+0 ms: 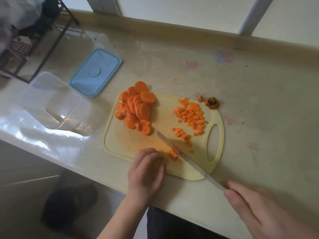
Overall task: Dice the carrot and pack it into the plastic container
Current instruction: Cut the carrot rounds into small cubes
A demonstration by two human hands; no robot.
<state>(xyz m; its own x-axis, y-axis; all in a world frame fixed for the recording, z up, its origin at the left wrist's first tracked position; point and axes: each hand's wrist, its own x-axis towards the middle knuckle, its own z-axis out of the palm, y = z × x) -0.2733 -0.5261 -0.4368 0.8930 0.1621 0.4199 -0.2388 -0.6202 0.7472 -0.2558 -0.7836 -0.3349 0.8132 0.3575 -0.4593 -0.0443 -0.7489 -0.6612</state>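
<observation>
A pale yellow cutting board (131, 144) lies on the counter. A heap of round carrot slices (135, 107) fills its far left part, and small carrot dice (190, 116) are scattered on its right. At the board's near edge my left hand (146, 171) pins carrot strips (173, 153) with curled fingers. My right hand (259, 207) grips the handle of a knife (183, 156), whose blade lies across the board right beside those strips. The clear plastic container (50, 100) stands left of the board with nothing in it.
The container's blue lid (95, 72) lies flat behind it. Carrot end scraps (211, 102) sit on the counter past the board's far right corner. A dark wire rack (25, 45) stands at the far left. The counter's front edge runs just below my hands.
</observation>
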